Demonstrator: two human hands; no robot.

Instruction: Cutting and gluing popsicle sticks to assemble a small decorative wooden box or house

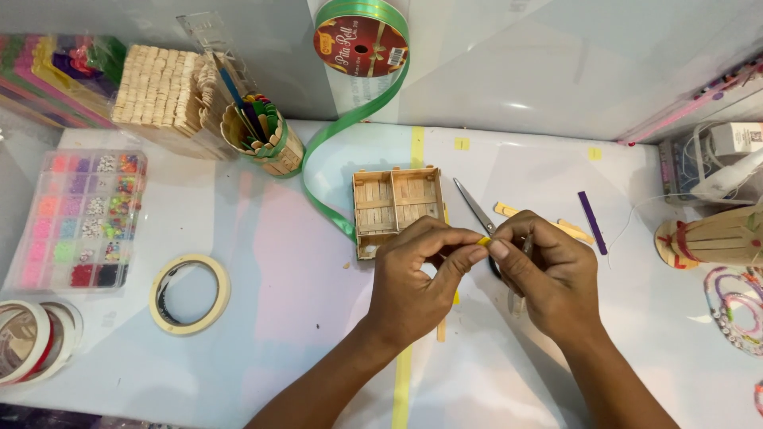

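My left hand and my right hand meet over the middle of the white table, both pinching a small yellow piece between their fingertips. Just beyond the fingers lies a pair of scissors, blades pointing away to the upper left. A small open box of wooden craft sticks sits directly behind my left hand. Part of a yellow stick shows under my left wrist.
A green ribbon roll trails a strip past the box. Bead organiser and tape rolls lie at left. Stick stacks and a stick cup stand at back left. Loose sticks, a stick-built model.
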